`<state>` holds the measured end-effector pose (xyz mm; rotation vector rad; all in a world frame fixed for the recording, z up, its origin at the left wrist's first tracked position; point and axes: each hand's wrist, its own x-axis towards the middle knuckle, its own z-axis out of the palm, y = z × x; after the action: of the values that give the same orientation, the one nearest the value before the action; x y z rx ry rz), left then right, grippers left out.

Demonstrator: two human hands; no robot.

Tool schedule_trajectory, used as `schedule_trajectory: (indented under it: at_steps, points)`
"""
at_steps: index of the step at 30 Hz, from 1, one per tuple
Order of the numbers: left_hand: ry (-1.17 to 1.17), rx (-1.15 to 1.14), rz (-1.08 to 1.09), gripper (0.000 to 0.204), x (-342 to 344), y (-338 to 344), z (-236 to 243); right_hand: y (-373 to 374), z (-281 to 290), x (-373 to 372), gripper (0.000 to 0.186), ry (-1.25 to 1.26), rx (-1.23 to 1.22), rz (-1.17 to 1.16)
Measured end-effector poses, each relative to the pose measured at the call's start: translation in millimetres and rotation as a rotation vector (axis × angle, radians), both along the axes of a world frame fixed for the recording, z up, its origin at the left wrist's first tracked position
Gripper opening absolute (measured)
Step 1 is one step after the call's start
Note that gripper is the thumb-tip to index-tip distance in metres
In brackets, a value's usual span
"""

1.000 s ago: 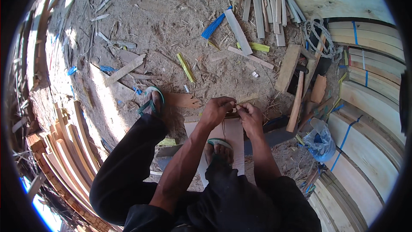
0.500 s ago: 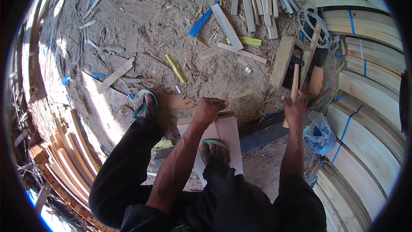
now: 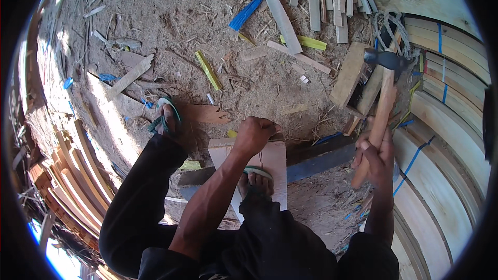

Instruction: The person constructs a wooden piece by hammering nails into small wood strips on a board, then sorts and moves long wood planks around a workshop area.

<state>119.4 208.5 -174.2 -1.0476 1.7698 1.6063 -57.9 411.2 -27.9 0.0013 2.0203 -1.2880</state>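
My right hand (image 3: 376, 158) is wrapped round the wooden handle of a hammer (image 3: 383, 103). The dark metal head points away from me, raised over the ground on the right. In front of me a pale wooden board (image 3: 277, 176) slopes under my sandalled right foot (image 3: 258, 180), with a dark line or crack running down from its far edge. At that far edge my left hand (image 3: 257, 136) is closed, thumb and finger pinched together. Whatever may be between those fingers is too small to make out.
An open wooden box (image 3: 345, 80) stands at the right, beside a coil of rope (image 3: 397, 33). Stacks of strapped planks (image 3: 441, 140) line the right side. A dark beam (image 3: 321, 163) crosses near the board. Loose slats (image 3: 314, 0) and scraps litter the sandy ground.
My right hand has lifted the hammer out of the wooden box and drawn it nearer, its head now in full sight. My left hand stays pinched at the board's far edge.
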Motion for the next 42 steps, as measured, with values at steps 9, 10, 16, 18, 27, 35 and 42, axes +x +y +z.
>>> schedule_trajectory:
  at_steps: [9,10,16,18,27,35,42]
  points:
    - [-0.027,0.032,-0.046,0.025,-8.5,-1.6,3.2,-90.5,30.1,-34.1,0.064,-0.474,0.390,0.648]
    - [-0.005,0.019,-0.025,0.025,-6.4,0.0,2.2,-96.7,30.6,-36.3,0.063,-0.390,0.374,0.675]
    - [0.032,-0.025,0.017,0.022,-2.3,6.0,0.7,-90.3,4.4,-31.3,0.062,-0.070,0.323,1.122]
    - [0.020,-0.016,0.005,0.021,-2.0,5.1,-1.2,-95.9,7.4,-38.5,0.062,-0.169,0.378,1.094]
    - [-0.020,0.012,-0.055,0.022,-8.8,1.7,3.7,-73.8,-1.9,-39.3,0.066,-0.046,0.336,1.212]
    - [-0.009,-0.035,-0.081,0.023,-5.8,4.1,5.2,-89.2,8.6,-25.2,0.061,-0.209,0.423,1.247]
    - [0.111,0.307,0.403,0.055,20.6,-6.7,-15.7,-145.2,27.0,-48.2,0.061,-0.060,0.214,0.558]
